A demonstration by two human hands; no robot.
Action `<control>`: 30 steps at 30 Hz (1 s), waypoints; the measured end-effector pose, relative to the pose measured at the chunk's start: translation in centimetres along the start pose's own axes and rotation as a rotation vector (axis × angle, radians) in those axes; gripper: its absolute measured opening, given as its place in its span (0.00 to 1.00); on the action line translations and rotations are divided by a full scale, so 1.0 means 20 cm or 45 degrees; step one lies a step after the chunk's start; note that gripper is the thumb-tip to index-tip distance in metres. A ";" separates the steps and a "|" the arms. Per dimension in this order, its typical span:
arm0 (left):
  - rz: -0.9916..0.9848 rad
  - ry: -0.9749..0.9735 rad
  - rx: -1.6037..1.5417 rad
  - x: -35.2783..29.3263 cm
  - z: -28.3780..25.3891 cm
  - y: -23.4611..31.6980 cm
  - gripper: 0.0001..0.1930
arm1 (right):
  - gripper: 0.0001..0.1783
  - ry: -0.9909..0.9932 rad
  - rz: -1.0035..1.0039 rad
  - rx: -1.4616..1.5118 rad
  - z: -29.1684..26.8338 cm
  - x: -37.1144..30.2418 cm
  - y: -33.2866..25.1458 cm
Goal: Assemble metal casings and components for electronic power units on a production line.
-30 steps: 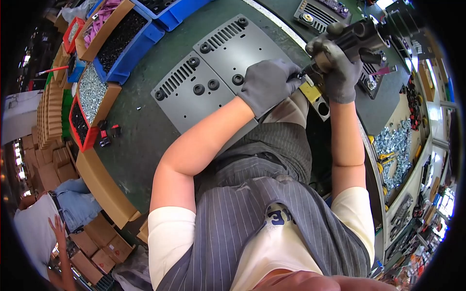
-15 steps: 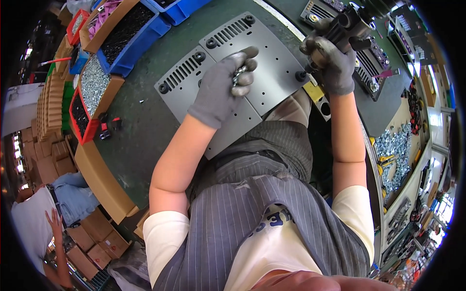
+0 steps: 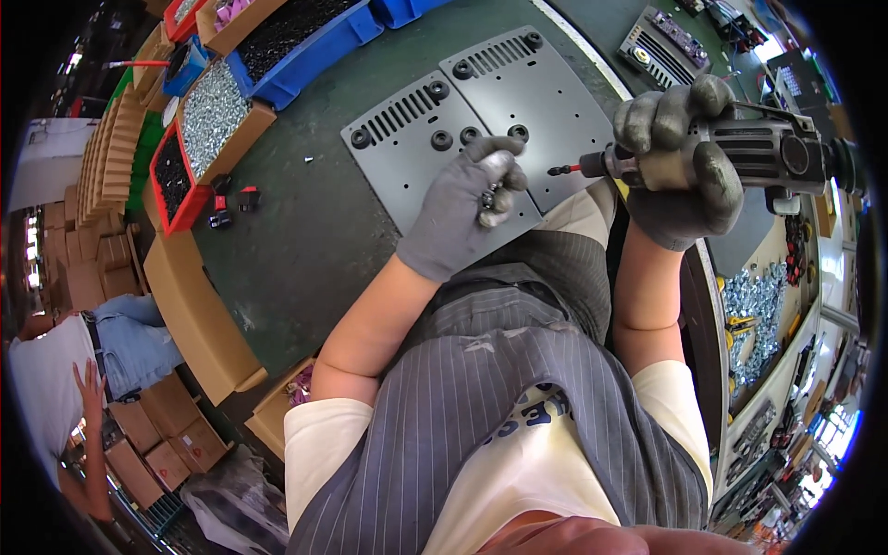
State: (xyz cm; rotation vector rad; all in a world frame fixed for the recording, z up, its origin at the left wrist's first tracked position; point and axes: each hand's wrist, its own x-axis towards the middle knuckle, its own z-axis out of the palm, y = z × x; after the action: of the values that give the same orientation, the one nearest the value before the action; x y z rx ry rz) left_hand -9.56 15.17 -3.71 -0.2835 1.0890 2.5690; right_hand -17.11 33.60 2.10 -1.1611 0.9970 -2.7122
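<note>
Two grey metal plates lie edge to edge on the dark green bench, the left plate (image 3: 388, 176) and the right plate (image 3: 578, 83). Both have slots, small holes and round black feet (image 3: 442, 141). Over their near part, my gloved left hand (image 3: 467, 208) is closed around small shiny screws (image 3: 487, 198), mostly hidden by the fingers. My gloved right hand (image 3: 684, 171) grips a power screwdriver (image 3: 768, 153) held level. Its bit (image 3: 561, 170) points left above the right plate, close to my left fingertips. The glove hides the plate's right corner.
At the far left stand a blue bin (image 3: 305, 55) of black parts, a box of silvery screws (image 3: 211, 120) and a red bin (image 3: 174, 171). Small dark parts (image 3: 222, 199) lie near them. A slotted assembly (image 3: 659, 54) sits far right. Another person (image 3: 69, 388) stands at left.
My right hand has lifted the screwdriver off the foot at the plate's right side and swung it level, bit leftward. My left hand stays closed on the screws. The whole view has shifted.
</note>
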 end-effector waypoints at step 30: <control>0.612 0.178 2.472 0.16 0.07 0.03 0.14 | 0.23 0.404 0.145 -0.121 -0.07 -0.17 -0.04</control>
State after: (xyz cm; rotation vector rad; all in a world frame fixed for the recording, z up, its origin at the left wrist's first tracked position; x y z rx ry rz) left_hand -12.91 16.44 -3.35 0.3454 3.1232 0.6477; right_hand -15.37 35.86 -0.33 -0.6687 1.1968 -2.8387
